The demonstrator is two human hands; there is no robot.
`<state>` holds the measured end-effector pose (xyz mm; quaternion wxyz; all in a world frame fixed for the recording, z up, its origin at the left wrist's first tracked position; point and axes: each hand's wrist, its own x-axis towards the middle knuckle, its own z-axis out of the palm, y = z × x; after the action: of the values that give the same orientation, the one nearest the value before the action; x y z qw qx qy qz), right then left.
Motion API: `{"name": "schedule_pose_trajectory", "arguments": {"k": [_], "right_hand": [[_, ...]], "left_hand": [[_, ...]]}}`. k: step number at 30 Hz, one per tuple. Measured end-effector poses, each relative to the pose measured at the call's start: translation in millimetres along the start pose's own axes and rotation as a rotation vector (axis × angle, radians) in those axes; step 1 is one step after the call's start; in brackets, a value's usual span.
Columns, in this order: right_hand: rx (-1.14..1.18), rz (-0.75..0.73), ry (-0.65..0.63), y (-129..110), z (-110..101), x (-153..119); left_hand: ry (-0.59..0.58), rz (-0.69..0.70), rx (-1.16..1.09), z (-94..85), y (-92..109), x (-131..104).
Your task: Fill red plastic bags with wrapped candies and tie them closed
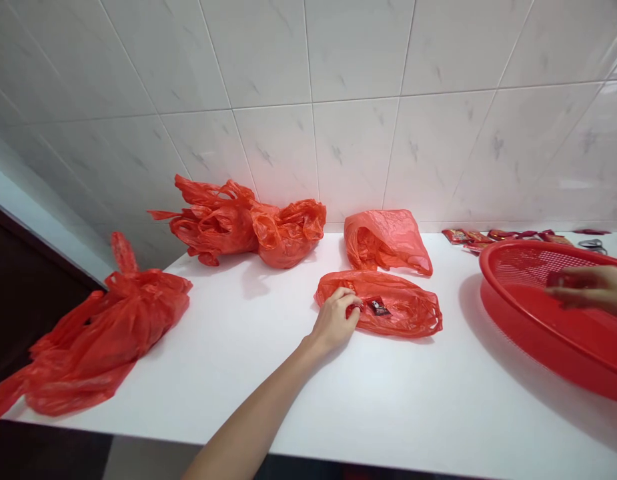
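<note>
My left hand [337, 316] is closed at the left part of a flat red plastic bag [413, 312], its fingers pinching a small red wrapped packet [355, 308]. Just right of those fingertips, a small dark wrapped packet [378, 307] lies on the same bag. At the right edge of the view, my right hand [595, 291] is over a large red plastic basket [518, 327] with mesh sides. Between its fingers is a small dark red packet [563, 280], slightly blurred. Part of the right hand and basket are cut off by the frame.
Behind the flat bag stands another red bag [388, 237]. Two bunched red bags [215, 223] sit by the tiled wall, and a tied one [108, 340] lies at the table's left edge. Several red packets [461, 236] and scissors [593, 246] lie behind the basket.
</note>
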<state>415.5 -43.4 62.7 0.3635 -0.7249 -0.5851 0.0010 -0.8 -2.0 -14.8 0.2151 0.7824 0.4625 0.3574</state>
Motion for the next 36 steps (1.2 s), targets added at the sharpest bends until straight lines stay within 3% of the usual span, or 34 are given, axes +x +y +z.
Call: {"name": "schedule_pose_trajectory", "arguments": {"k": [3,5,8,11,14,18,21,29,36], "right_hand": [[0.198,0.141,-0.248,-49.9,-17.3,6.8],[0.383,0.084,-0.422,-88.5,-15.0,1.9],[0.608,0.003,-0.718,-134.1,15.8,-19.7],[0.77,0.023,-0.919,-155.0,60.2,-45.3],[0.812,-0.003,-0.919,-160.8,95.5,-63.6],[0.848,-0.028,-0.908,-163.3,117.9,-76.0],[0.863,-0.022,-0.875,-161.2,123.6,-80.9],[0.991,0.004,-0.709,-155.0,126.2,-89.6],[1.081,-0.049,-0.682,-155.7,124.4,-91.8]], "left_hand": [[0.015,0.029,-0.023,2.1,-2.7,0.2],[0.035,0.053,-0.049,2.8,-3.0,0.5],[0.068,0.082,-0.118,1.3,0.8,1.3],[0.082,0.075,-0.239,-3.1,8.9,1.7],[0.036,0.031,-0.418,-7.2,17.4,1.2],[-0.091,-0.038,-0.601,-8.1,25.6,-1.2],[-0.136,-0.08,-0.651,-5.7,28.5,-3.0],[-0.093,-0.22,-0.87,-5.1,30.5,-1.3],[-0.131,-0.316,-1.01,-10.6,35.3,-2.4]]}}
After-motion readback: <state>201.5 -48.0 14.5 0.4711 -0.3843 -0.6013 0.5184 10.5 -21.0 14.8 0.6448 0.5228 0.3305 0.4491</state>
